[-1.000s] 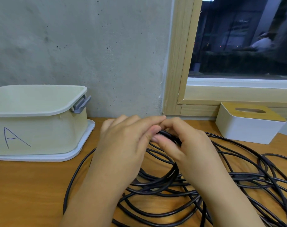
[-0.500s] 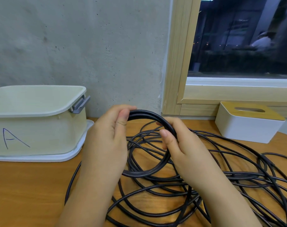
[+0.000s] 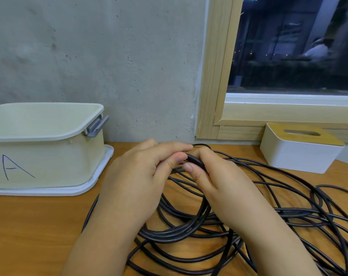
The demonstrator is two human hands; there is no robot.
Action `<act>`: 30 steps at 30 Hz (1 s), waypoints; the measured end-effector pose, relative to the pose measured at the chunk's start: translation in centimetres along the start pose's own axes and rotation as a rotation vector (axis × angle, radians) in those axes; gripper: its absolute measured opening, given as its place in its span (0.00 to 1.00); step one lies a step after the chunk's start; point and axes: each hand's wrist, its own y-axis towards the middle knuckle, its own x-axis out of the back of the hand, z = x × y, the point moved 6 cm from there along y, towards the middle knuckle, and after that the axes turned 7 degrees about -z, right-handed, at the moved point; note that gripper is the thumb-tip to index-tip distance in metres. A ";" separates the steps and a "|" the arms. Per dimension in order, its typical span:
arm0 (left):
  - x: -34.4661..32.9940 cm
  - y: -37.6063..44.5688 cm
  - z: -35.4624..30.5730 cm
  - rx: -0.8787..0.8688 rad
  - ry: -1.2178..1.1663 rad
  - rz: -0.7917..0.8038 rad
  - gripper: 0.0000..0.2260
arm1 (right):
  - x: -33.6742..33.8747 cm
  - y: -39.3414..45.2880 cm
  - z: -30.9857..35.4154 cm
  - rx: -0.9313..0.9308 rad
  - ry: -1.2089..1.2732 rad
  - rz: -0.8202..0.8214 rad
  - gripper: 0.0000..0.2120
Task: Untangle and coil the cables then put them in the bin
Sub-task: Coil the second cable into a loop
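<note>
A long black cable lies in tangled loops over the wooden table, spreading to the right. Part of it is gathered into a small coil of several turns in the middle. My left hand and my right hand meet at the top of that coil, each pinching the bundled strands between thumb and fingers. The cream bin marked "A" stands open at the left on its white lid, apart from both hands.
A white tissue box with a wooden top sits at the back right by the window frame. A concrete wall closes off the back of the table. Loose cable loops run toward the right edge.
Half a second ago my hands held the coil apart and lifted; now they have come together at its top and the coil has dropped lower toward the table.
</note>
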 end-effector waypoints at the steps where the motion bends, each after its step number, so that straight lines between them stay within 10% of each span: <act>1: 0.1 0.0 -0.1 -0.002 0.007 -0.023 0.16 | 0.1 0.0 -0.2 -0.012 0.032 -0.018 0.14; 10: 2.3 0.0 1.0 0.203 -0.291 -0.422 0.10 | 0.5 -0.2 -0.8 -0.064 0.242 -0.090 0.08; 21: 0.2 0.0 0.6 0.073 0.001 -0.055 0.17 | 0.4 0.0 -0.9 -0.014 0.022 -0.072 0.17; 30: 0.8 0.1 0.1 0.003 -0.089 -0.128 0.11 | 0.6 -0.1 0.0 0.029 0.161 -0.146 0.14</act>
